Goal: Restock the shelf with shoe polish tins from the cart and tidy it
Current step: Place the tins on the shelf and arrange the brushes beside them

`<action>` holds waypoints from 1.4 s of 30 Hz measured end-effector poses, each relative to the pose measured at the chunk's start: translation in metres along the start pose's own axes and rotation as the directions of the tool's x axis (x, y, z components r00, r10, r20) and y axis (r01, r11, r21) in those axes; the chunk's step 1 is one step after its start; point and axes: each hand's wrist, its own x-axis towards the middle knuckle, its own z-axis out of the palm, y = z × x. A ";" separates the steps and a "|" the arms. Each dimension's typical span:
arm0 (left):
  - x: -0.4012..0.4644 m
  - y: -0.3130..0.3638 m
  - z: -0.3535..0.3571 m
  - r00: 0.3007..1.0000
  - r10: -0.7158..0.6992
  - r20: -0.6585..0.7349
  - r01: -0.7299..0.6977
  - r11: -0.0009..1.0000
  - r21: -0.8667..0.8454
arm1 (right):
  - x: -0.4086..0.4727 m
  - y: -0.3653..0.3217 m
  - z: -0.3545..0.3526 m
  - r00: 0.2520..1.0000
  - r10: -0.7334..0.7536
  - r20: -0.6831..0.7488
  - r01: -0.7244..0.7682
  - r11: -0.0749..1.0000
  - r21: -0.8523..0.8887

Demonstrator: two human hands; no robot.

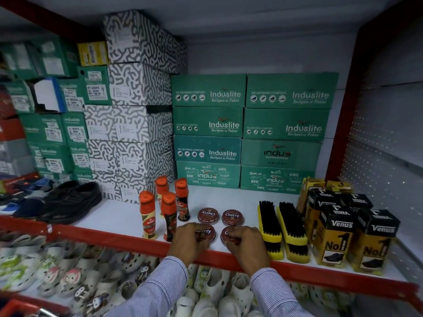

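Note:
Several round brown Cherry shoe polish tins lie flat on the white shelf (119, 216), in two rows of two. The back left tin (207, 215) and the back right tin (232, 217) stand free. My left hand (188, 242) grips the front left tin (206, 233) from its near left side. My right hand (246, 242) covers most of the front right tin (226, 234), fingers curled over its top. Both tins rest on the shelf near its red front edge (128, 242). The cart is out of view.
Orange-capped Kiwi liquid polish bottles (148, 216) stand just left of the tins. Two yellow shoe brushes (270, 227) lie to the right, then black-and-yellow Venus boxes (334, 236). Green Induslite shoe boxes (207, 121) fill the back. Black shoes (71, 200) sit far left; white clogs (68, 271) lie below.

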 end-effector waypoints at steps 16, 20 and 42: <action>0.003 -0.010 0.005 1.000 -0.002 0.010 0.002 0.999 -0.036 | -0.004 -0.003 -0.004 1.000 -0.007 -0.016 0.008 0.997 0.082; 0.006 -0.014 0.008 1.000 -0.019 0.016 0.019 0.999 -0.044 | -0.003 -0.003 -0.003 1.000 -0.012 -0.013 0.013 0.996 0.087; -0.017 0.073 0.050 0.852 0.498 -0.160 -0.485 0.867 0.114 | -0.020 0.035 -0.097 0.943 -0.161 -0.289 0.123 0.981 -0.147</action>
